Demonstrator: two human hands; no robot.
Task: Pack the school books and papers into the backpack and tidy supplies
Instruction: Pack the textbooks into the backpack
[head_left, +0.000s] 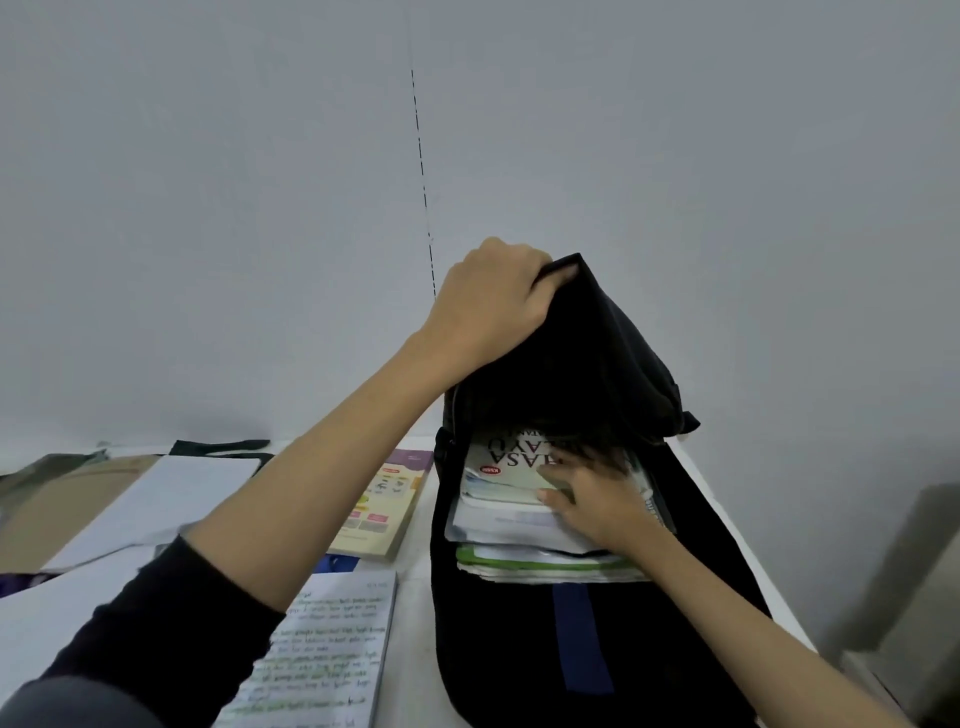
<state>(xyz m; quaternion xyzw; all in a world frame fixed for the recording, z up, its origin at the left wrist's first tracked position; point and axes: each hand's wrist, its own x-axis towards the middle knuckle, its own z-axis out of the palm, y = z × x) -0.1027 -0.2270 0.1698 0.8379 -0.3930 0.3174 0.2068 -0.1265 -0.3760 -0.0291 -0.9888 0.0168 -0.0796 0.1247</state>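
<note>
Left hand (491, 301) grips bag (587, 649) flap & lifts it, so mouth stays wide. Right hand (597, 501), fingers spread flat, pushes books (511, 467) in.

Plain pale grey wall (260, 182) across the whole upper view, unmarked but for a thin dark dashed vertical line (423, 182) near the middle. White worktop (410, 613) pushed against it, far edge meeting the wall low on the left. Soft, even, dim light, no hard shadows. Blurred grey-beige shape (914, 571) beyond the worktop's right edge, too indistinct to tell.
</note>
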